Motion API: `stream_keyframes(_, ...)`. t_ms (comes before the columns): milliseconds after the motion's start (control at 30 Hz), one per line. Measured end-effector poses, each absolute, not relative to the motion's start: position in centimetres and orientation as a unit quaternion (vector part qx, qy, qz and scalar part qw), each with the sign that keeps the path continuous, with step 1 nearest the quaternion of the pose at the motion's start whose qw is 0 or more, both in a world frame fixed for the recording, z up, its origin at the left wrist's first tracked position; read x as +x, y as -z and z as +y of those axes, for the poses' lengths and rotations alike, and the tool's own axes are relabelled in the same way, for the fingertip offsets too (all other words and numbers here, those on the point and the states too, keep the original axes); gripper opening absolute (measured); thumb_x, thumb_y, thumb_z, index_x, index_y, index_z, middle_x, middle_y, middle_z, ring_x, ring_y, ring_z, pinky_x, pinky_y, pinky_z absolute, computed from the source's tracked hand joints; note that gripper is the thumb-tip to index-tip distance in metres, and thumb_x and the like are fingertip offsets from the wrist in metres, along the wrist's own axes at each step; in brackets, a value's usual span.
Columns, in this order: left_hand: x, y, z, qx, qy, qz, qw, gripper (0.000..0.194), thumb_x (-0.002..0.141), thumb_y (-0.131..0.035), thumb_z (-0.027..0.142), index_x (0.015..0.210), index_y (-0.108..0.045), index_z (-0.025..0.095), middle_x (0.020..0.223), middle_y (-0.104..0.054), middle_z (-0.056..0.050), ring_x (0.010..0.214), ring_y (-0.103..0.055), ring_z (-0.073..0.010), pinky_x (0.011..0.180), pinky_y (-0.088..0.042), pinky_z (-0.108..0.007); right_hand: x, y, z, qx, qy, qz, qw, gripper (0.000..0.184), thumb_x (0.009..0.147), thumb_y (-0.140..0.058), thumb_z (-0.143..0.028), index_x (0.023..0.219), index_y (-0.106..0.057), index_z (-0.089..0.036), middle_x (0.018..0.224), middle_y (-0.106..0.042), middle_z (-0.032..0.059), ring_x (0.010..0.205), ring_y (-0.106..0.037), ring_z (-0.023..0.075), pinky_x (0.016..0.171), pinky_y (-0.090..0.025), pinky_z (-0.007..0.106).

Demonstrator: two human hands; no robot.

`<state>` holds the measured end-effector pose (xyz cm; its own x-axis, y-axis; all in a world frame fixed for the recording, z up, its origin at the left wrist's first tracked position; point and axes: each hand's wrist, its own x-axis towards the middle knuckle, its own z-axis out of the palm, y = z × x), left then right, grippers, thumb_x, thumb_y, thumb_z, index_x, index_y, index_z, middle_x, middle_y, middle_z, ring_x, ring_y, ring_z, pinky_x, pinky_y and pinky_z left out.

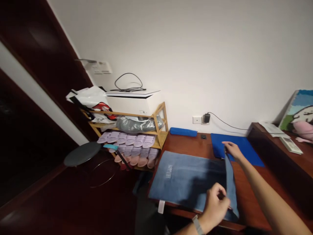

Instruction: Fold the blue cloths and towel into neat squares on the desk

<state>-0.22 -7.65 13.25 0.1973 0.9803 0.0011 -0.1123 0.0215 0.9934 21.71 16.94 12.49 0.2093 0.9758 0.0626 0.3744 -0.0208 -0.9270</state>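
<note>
A blue-grey cloth [183, 176] with pale lettering lies spread over the wooden desk, a white tag [161, 206] hanging off its front edge. Its right end is lifted into an upright fold. My right hand [232, 150] pinches the far corner of that raised end. Closer to me, my left hand [216, 204], with a watch on the wrist, is closed at the near part of the same edge. Whether the cloth is a single layer or a cover with an opening, I cannot tell.
Behind the cloth lie a flat blue folder-like sheet [249, 150] and a long blue pouch [183, 132]. A raised ledge [269, 156] bounds the desk's right side. Left stand a slipper rack [158, 130] and a round stool [83, 154]. A plugged-in adapter [206, 117] trails a cable.
</note>
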Motion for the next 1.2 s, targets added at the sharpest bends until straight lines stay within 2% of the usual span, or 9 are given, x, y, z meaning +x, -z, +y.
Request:
stream_keyframes(133, -10.2, -14.8, -8.1, 0.415, -0.567, 0.442, 0.559, 0.018, 0.075, -0.063, 0.033, 0.074, -0.047, 0.024, 0.068, -0.045, 0.008, 0.053, -0.052, -0.0106, 0.052, -0.052, -0.023, 7.4, -13.8, 21.0, -0.57, -0.359, -0.634, 0.381, 0.044, 0.089, -0.057, -0.046, 0.108, -0.078, -0.014, 0.078, -0.076, 0.0069, 0.068, -0.07, 0.0182, 0.065, -0.057, 0.028)
stream_keyframes(267, -20.1, -10.9, -8.9, 0.33, -0.603, 0.55, 0.474, 0.024, 0.077, -0.059, 0.047, 0.083, -0.051, 0.026, 0.063, -0.046, 0.009, 0.048, -0.057, -0.0138, 0.05, -0.051, -0.026, -7.6, -12.2, 23.0, -0.522, -0.358, -0.72, 0.284, 0.033, 0.092, -0.057, -0.038, 0.102, -0.079, -0.015, 0.077, -0.078, 0.0057, 0.07, -0.072, 0.0178, 0.068, -0.057, 0.025)
stream_keyframes(367, -26.1, -6.2, -9.8, 0.32, -0.54, 0.68, 0.378, 0.025, 0.084, -0.048, 0.051, 0.088, -0.054, 0.027, 0.054, -0.052, 0.007, 0.049, -0.063, -0.02, 0.054, -0.05, -0.029, -15.5, -9.7, 22.6, -0.494, -0.333, -0.776, 0.204, 0.025, 0.09, -0.057, -0.028, 0.09, -0.081, -0.02, 0.077, -0.079, 0.0035, 0.079, -0.075, 0.0191, 0.076, -0.056, 0.025)
stream_keyframes(433, -29.1, -3.5, -10.5, 0.36, -0.463, 0.751, 0.304, 0.02, 0.088, -0.045, 0.046, 0.085, -0.056, 0.029, 0.06, -0.065, 0.002, 0.059, -0.07, -0.023, 0.059, -0.05, -0.03, -18.2, -7.9, 21.9, -0.482, -0.305, -0.806, 0.157, 0.02, 0.086, -0.061, -0.023, 0.088, -0.081, -0.023, 0.085, -0.08, 0.0029, 0.09, -0.075, 0.0207, 0.084, -0.055, 0.026)
stream_keyframes(533, -31.5, -0.9, -11.4, 0.42, -0.354, 0.805, 0.225, 0.015, 0.091, -0.048, 0.037, 0.087, -0.062, 0.032, 0.081, -0.078, -0.001, 0.074, -0.077, -0.0247, 0.063, -0.05, -0.03, -19.3, -5.6, 21.3, -0.475, -0.254, -0.835, 0.109, 0.027, 0.082, -0.063, -0.018, 0.102, -0.081, -0.026, 0.108, -0.079, 0.0053, 0.108, -0.072, 0.0237, 0.097, -0.051, 0.031)
stream_keyframes(700, -31.6, 1.5, -11.6, 0.482, -0.336, 0.803, 0.096, 0.024, 0.097, -0.048, 0.038, 0.085, -0.068, 0.032, 0.084, -0.077, -0.003, 0.079, -0.077, -0.024, 0.065, -0.053, -0.029, -18.7, -4.2, 21.9, -0.452, -0.195, -0.867, 0.077, 0.041, 0.092, -0.057, -0.018, 0.128, -0.073, -0.027, 0.137, -0.067, 0.0085, 0.127, -0.06, 0.0243, 0.109, -0.044, 0.035)
stream_keyframes(867, -31.3, 4.1, -11.7, 0.511, -0.374, 0.774, 0.008, 0.029, 0.101, -0.047, 0.036, 0.11, -0.075, 0.03, 0.103, -0.078, -0.007, 0.091, -0.076, -0.0245, 0.076, -0.059, -0.032, -19.4, -4.3, 22.1, -0.429, -0.181, -0.883, 0.057, 0.033, 0.096, -0.056, -0.018, 0.123, -0.075, -0.021, 0.131, -0.07, 0.0123, 0.124, -0.062, 0.0236, 0.109, -0.042, 0.033)
stream_keyframes(1033, -31.4, 5.0, -12.0, 0.543, -0.365, 0.756, -0.01, 0.032, 0.104, -0.045, 0.037, 0.103, -0.076, 0.031, 0.102, -0.076, -0.008, 0.089, -0.074, -0.0247, 0.076, -0.06, -0.034, -19.4, -5.5, 21.2, -0.428, -0.187, -0.881, 0.073, 0.023, 0.096, -0.057, -0.017, 0.11, -0.075, -0.019, 0.119, -0.074, 0.0124, 0.111, -0.069, 0.0223, 0.1, -0.047, 0.031)
stream_keyframes(1200, -30.8, 3.0, -11.9, 0.546, -0.387, 0.743, -0.014, 0.029, 0.102, -0.043, 0.027, 0.095, -0.071, 0.03, 0.095, -0.074, -0.008, 0.085, -0.073, -0.0259, 0.076, -0.059, -0.036, -16.7, -9.7, 20.2, -0.384, -0.207, -0.889, 0.135, 0.025, 0.1, -0.053, -0.019, 0.114, -0.073, -0.02, 0.115, -0.077, 0.0097, 0.108, -0.071, 0.0211, 0.098, -0.051, 0.031)
